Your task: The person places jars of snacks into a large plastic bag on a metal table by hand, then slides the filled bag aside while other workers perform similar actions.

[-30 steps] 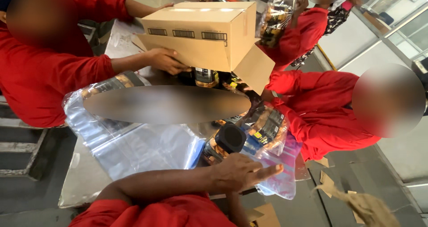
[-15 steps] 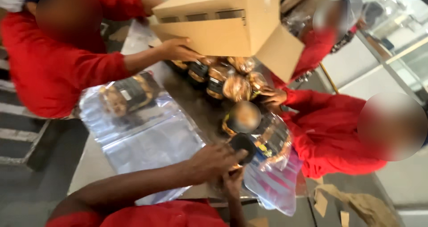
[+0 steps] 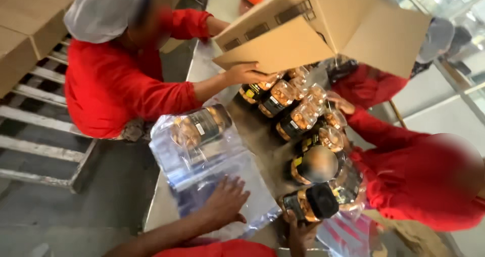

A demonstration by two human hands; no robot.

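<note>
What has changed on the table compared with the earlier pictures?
The co-workers' box was tipped higher and more jars slid out. The left hand moved from the jar onto the plastic bags. The right hand still holds the black-lidded jar.

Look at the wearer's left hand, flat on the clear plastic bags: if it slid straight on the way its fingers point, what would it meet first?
Probably the bagged jar lying beyond the left hand; depth is uncertain.
</note>
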